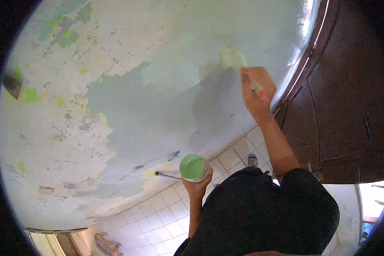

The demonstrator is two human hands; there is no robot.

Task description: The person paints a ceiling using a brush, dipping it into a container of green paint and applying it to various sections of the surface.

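My left hand grips a cup of pale green paint below the middle. A thin dark rod juts left from behind the cup; I cannot tell whether that hand holds it. My right hand is closed on a paintbrush with a red-ended handle, its blurred broad head against the wall. The wall carries patchy blue-grey paint, pale bare areas and bright green flecks.
A dark brown door-like panel with a bright edge strip stands at right. Below are a white tiled floor, my shoe and a wooden object at lower left. A bright opening shows at lower right.
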